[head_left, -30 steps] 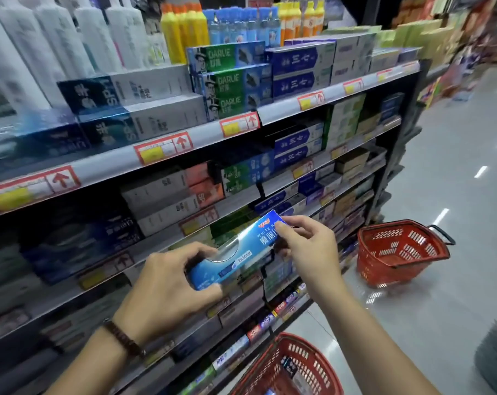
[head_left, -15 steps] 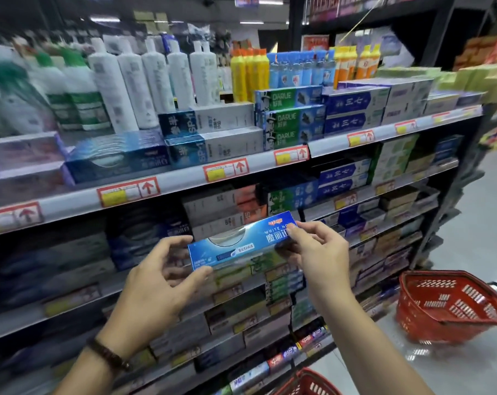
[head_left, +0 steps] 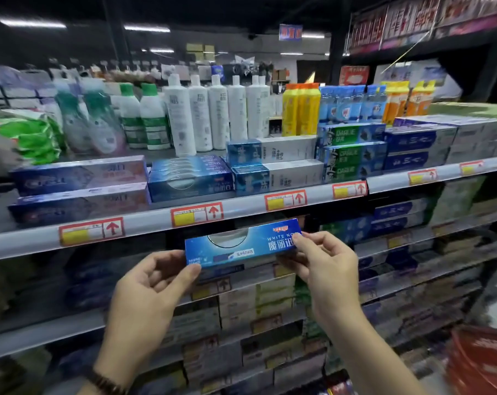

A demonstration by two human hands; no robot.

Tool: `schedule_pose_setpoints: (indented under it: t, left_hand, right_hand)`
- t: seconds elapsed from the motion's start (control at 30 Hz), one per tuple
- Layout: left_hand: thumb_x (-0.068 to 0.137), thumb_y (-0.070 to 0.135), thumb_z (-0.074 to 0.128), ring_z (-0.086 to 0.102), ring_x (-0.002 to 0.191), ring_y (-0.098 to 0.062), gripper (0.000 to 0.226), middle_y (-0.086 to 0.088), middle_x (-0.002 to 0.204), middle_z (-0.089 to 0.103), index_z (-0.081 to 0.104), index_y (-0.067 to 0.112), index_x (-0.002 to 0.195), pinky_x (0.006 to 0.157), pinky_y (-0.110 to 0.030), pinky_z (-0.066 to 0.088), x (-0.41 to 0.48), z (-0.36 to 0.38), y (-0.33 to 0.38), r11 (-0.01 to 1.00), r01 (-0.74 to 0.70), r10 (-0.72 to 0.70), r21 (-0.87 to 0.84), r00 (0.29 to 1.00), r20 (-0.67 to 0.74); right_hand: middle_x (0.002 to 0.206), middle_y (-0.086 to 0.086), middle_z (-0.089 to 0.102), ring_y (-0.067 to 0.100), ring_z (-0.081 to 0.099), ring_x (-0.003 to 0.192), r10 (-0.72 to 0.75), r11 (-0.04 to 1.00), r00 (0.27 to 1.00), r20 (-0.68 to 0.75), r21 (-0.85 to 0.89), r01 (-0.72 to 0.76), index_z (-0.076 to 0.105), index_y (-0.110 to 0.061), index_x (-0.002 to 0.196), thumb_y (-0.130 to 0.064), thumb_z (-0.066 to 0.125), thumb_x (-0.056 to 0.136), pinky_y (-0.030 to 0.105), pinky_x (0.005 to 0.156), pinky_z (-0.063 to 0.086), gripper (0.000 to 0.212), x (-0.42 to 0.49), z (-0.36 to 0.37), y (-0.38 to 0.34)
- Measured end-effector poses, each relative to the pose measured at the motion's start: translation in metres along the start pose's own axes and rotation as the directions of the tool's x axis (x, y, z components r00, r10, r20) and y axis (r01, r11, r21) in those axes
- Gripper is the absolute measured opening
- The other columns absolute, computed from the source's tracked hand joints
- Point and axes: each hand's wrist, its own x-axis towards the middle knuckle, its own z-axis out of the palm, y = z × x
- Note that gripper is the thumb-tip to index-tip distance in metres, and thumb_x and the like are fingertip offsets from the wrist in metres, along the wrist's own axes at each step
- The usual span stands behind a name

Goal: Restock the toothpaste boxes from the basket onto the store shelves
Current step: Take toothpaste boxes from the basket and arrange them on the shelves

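A: Your left hand [head_left: 153,283] pinches the left end of the toothpaste box [head_left: 241,246] between thumb and fingers. Your right hand [head_left: 324,263] pinches the right end the same way.

B: And you have raised it. A second ago you held it in front of the lower shelves. Now it hangs in the air just under the shelf rail [head_left: 144,223], touching only your fingers.

A: So the carry looks nearly done, and the placing has not begun. The basket [head_left: 481,363] sits low at your right.

B: Mind how the box lies: its long axis runs left to right, nearly level, with the right end a touch higher and the printed face toward you.

A: That suits the stack of blue boxes [head_left: 190,181] above the rail, which lie lengthwise along the shelf edge. You likely need only lift and slide, with no turn.

B: The white bottles [head_left: 201,115] stand behind that stack.
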Motion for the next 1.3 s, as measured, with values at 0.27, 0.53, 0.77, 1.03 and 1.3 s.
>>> schedule_pose_setpoints:
  t: [0.27,0.53,0.77,1.03,1.3]
  left_hand:
    - [0.083,0.018,0.082,0.077,0.080,-0.005,0.015,0.009,0.088,0.081,0.080,0.022,0.097,0.071,-0.008,0.055,0.039,-0.031,0.002,0.991,-0.130,0.132,0.018,0.981,-0.145]
    - [0.086,0.020,0.083,0.075,0.083,-0.003,0.014,0.016,0.089,0.079,0.080,0.030,0.094,0.079,-0.014,0.058,0.090,-0.051,-0.003,0.965,-0.242,0.258,0.106,0.949,-0.184]
    - [0.083,0.023,0.085,0.073,0.089,-0.002,0.023,0.021,0.094,0.076,0.077,0.038,0.098,0.081,-0.007,0.054,0.111,-0.056,0.002,0.919,-0.338,0.375,0.203,0.908,-0.188]
    - [0.082,0.017,0.087,0.073,0.087,-0.001,0.031,0.023,0.093,0.076,0.076,0.041,0.098,0.078,-0.005,0.052,0.118,-0.042,0.001,0.916,-0.340,0.383,0.212,0.897,-0.221]
    - [0.084,0.020,0.086,0.072,0.089,0.000,0.024,0.019,0.098,0.075,0.081,0.027,0.106,0.081,-0.006,0.053,0.128,-0.038,0.000,0.859,-0.355,0.458,0.368,0.855,-0.242]
  right_hand:
    - [0.096,0.013,0.081,0.032,0.079,0.095,-0.050,0.997,0.997,0.054,-0.055,0.053,0.075,-0.008,0.093,-0.010,0.075,0.097,0.055,0.089,0.064,0.004,0.017,0.054,0.010]
    - [0.106,-0.002,0.081,0.016,0.077,0.103,-0.171,0.966,0.982,0.078,-0.181,0.182,0.074,-0.025,0.116,-0.015,0.074,0.099,0.044,0.093,0.062,0.021,0.037,0.100,0.025]
    - [0.098,-0.006,0.081,0.010,0.076,0.091,-0.248,0.929,0.966,0.078,-0.263,0.260,0.079,-0.026,0.113,-0.014,0.076,0.097,0.034,0.082,0.061,0.020,0.062,0.114,0.033]
    - [0.091,-0.010,0.078,0.009,0.072,0.084,-0.340,0.845,0.932,0.128,-0.394,0.362,0.079,-0.029,0.114,-0.021,0.079,0.095,0.025,0.078,0.054,0.022,0.092,0.110,0.034]
    - [0.094,-0.019,0.078,0.005,0.073,0.090,-0.362,0.804,0.915,0.179,-0.437,0.403,0.079,-0.032,0.114,-0.024,0.081,0.093,0.026,0.081,0.058,0.022,0.106,0.109,0.037]
